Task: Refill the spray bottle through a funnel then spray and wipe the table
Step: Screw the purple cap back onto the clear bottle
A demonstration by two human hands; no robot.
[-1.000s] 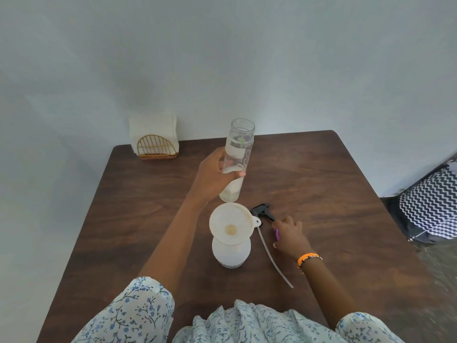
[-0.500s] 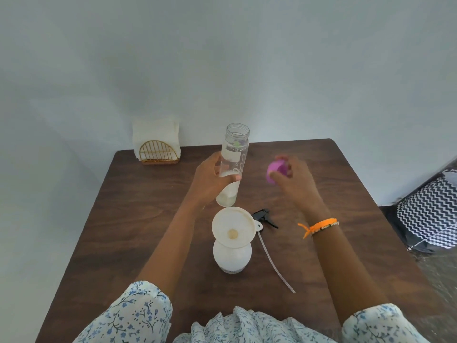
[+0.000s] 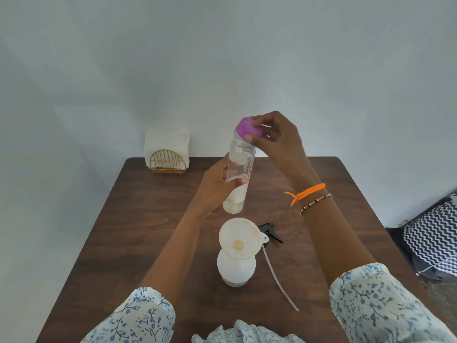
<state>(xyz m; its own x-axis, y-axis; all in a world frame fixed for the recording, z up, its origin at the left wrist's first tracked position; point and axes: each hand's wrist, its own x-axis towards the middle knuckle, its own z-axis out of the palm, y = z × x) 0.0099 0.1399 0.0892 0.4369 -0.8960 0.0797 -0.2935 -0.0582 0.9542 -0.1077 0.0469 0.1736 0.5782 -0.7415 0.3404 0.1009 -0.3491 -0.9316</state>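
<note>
My left hand (image 3: 217, 186) grips a clear water bottle (image 3: 238, 174) around its middle, raised above the brown table (image 3: 138, 219); a little liquid sits at its bottom. My right hand (image 3: 274, 142) pinches a purple cap (image 3: 247, 128) held on the bottle's mouth. Below, a white funnel (image 3: 239, 237) sits in the neck of the white spray bottle (image 3: 236, 268), which stands on the table. The black spray head (image 3: 269, 231) with its long clear tube (image 3: 279, 280) lies on the table just right of the spray bottle.
A napkin holder with white napkins (image 3: 168, 151) stands at the table's far left corner against the wall. A black-and-white zigzag patterned bag (image 3: 435, 233) sits on the floor to the right of the table.
My right hand picked the purple cap up from beside the spray head and brought it up onto the bottle's mouth. My left hand raised the bottle slightly.
</note>
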